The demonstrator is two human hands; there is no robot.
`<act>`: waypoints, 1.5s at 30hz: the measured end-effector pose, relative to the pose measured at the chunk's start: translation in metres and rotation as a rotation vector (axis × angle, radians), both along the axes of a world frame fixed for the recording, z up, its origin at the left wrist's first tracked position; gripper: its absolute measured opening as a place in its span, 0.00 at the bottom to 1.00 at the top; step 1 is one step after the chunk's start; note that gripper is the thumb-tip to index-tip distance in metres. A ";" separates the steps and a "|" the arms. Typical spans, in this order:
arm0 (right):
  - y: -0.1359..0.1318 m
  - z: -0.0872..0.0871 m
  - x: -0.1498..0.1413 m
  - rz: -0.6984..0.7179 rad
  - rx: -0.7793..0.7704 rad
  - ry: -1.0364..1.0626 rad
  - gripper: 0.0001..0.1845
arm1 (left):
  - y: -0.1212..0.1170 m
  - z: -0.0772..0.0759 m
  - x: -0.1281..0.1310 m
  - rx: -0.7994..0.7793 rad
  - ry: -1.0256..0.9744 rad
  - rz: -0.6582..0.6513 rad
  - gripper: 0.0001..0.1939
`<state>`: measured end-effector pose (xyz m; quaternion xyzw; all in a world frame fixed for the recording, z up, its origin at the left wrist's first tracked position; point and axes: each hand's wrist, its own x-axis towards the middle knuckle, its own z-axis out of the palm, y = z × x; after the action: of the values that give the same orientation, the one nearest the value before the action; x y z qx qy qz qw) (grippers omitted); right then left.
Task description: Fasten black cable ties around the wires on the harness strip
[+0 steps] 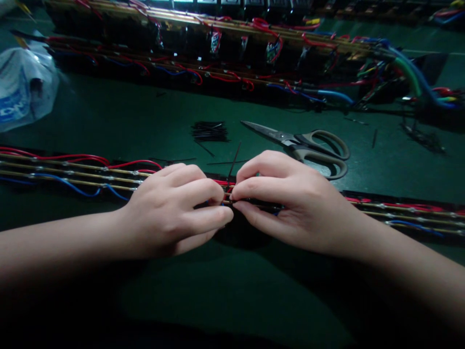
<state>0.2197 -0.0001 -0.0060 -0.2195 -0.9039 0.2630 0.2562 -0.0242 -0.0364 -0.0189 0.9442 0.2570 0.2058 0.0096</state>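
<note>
A long strip of brass rods [109,180] with red and blue wires runs left to right in front of me. My left hand [178,208] is closed over it, fingers curled around its front edge and the tips partly hidden. Facing it, my right hand [286,196] pinches with thumb and fingers at the same spot, on a thin black cable tie [234,162]. One end of the tie sticks up behind the fingertips. Where it passes around the strip is covered by my fingers.
Scissors [290,140] lie behind my right hand, beside a bundle of black cable ties [209,131]. A plastic bag [27,87] sits at the left. Larger wired assemblies [225,36] span the back of the green table [127,114]. Black scraps [423,138] lie at the right.
</note>
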 end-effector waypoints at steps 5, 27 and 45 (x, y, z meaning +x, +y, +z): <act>-0.001 0.001 0.000 0.002 0.005 -0.009 0.09 | -0.002 0.000 -0.001 -0.012 -0.009 -0.001 0.04; -0.001 0.003 0.001 -0.009 0.011 -0.026 0.09 | -0.001 -0.002 -0.003 0.081 0.011 -0.020 0.04; -0.002 0.003 0.001 -0.026 -0.011 -0.041 0.09 | 0.000 0.000 -0.002 0.135 0.019 -0.023 0.02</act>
<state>0.2210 -0.0017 -0.0034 -0.2377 -0.9046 0.2600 0.2397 -0.0267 -0.0364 -0.0189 0.9475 0.2318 0.2136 -0.0541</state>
